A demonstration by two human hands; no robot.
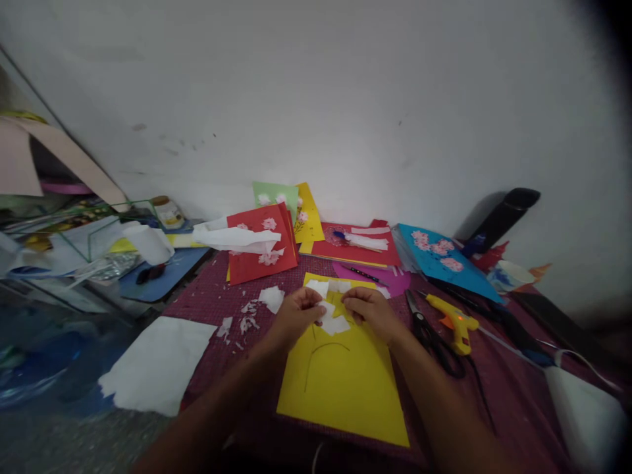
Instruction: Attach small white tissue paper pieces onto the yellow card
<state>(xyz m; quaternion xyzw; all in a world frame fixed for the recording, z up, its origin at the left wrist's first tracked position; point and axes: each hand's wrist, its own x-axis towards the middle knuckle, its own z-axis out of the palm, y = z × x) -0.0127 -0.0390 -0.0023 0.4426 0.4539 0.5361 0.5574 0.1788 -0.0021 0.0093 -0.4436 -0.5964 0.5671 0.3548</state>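
Note:
My left hand [302, 309] is closed in a pinch on a small piece of white tissue paper [328, 313] above a yellow sheet of card [345, 388]. Close by on the right, my right hand [368, 308] has its thumb and fingers drawn together; what lies between them is too small to make out. More white tissue pieces [338, 325] rest on the card under and between my hands. Thin dark curved lines, like stems, run across the card below the fingers.
Torn tissue scraps [271, 299] and a large white tissue sheet [160, 362] lie left. On the right are black scissors [434, 339] and a yellow hot glue gun [454, 321]. Behind stand red cards [261, 257] and a blue card [444, 260] with pink paper flowers.

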